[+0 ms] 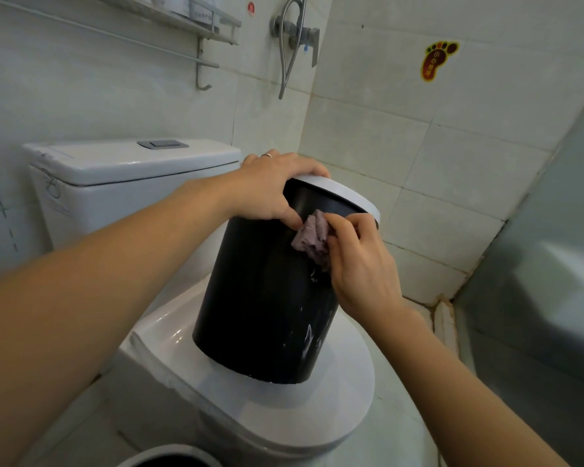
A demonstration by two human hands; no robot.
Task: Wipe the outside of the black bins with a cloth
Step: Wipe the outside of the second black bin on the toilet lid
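A black round bin [260, 298] with a white rim stands tilted on the closed toilet lid [344, 409]. My left hand [270, 187] grips the bin's white rim from above, thumb down on the black side. My right hand [361, 264] pinches a crumpled purple-grey cloth [312, 237] and presses it against the upper right of the bin's outside. Pale smears show on the bin's lower right side. A second bin's white rim [169, 455] peeks in at the bottom edge.
The toilet cistern [132, 176] stands behind the bin against the tiled wall. A metal shelf [196, 25] and a shower valve with hose [295, 32] hang above. A grey panel [553, 264] closes the right side.
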